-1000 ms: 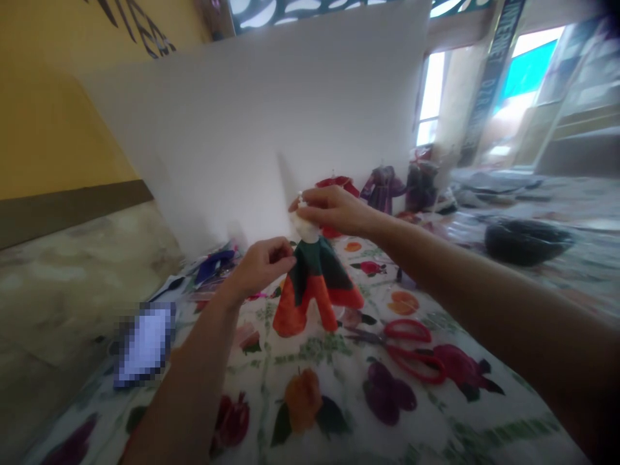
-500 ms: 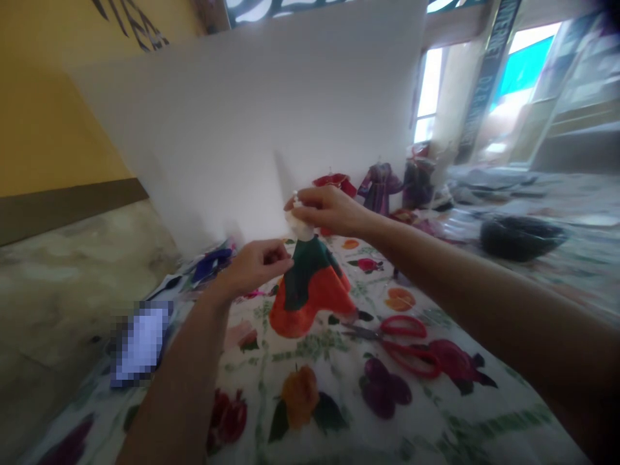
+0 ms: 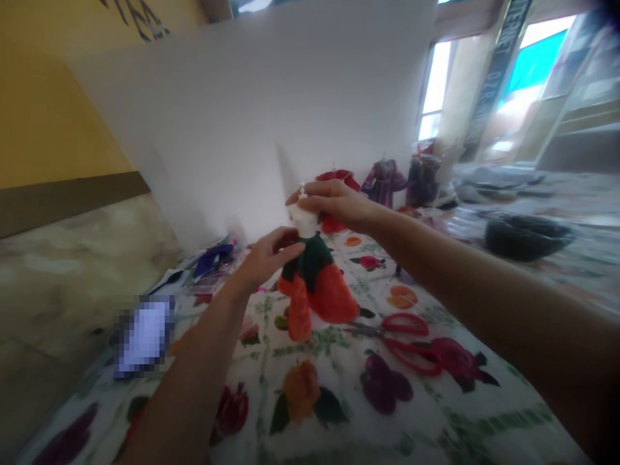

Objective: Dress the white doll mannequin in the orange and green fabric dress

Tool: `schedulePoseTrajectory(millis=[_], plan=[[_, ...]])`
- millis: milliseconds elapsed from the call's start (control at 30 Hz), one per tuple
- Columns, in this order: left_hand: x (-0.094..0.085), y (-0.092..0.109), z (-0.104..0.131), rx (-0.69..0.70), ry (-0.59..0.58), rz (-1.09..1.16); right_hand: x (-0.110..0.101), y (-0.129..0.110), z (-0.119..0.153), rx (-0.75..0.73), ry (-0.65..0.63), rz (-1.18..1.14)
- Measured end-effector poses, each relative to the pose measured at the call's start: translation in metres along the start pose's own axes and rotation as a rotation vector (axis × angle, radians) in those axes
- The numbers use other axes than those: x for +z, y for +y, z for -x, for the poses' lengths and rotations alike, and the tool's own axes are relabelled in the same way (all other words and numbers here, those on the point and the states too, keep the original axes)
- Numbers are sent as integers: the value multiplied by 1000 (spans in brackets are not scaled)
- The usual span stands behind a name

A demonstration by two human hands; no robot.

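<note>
A small white doll-like torso form (image 3: 306,221) stands upright near the middle, with a green and orange skirt (image 3: 334,294) hanging below it in folds. My right hand (image 3: 329,199) grips the top of the form, fingers around its shoulders. At the waist, my left hand (image 3: 271,254) pinches the green upper edge of the skirt from the left side. Red-handled scissors (image 3: 404,345) lie to the right of the skirt, blades pointing left toward its hem.
A fruit-patterned cloth (image 3: 339,394) covers the table. Behind stands a white board (image 3: 217,123). Small garments (image 3: 385,181) stand at its right, near a black plastic bundle (image 3: 526,236). Blue fabric (image 3: 213,259) and a pixelated object (image 3: 145,336) lie at left.
My left hand has moved up and right to the skirt's waist. The skirt has shifted and gathered into folds, its left part hanging narrower. My right hand still holds the form.
</note>
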State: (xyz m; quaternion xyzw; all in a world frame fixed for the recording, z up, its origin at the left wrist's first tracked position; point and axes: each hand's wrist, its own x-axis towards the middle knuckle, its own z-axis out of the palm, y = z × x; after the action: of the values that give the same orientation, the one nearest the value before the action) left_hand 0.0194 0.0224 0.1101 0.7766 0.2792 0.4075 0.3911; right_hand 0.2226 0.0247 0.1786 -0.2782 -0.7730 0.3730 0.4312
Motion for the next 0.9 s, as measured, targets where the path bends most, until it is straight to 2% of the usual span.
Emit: schedulePoseTrajectory(millis=[200, 333, 667, 900], plan=[[7, -2, -2, 9, 26, 36, 0, 2, -3, -53, -87, 26], [6, -6, -5, 58, 105, 63, 1, 3, -6, -81, -89, 48], [9, -10, -3, 26, 114, 77, 6, 7, -10, -75, -130, 2], [15, -11, -5, 5, 198, 174, 8, 7, -10, -73, -121, 29]])
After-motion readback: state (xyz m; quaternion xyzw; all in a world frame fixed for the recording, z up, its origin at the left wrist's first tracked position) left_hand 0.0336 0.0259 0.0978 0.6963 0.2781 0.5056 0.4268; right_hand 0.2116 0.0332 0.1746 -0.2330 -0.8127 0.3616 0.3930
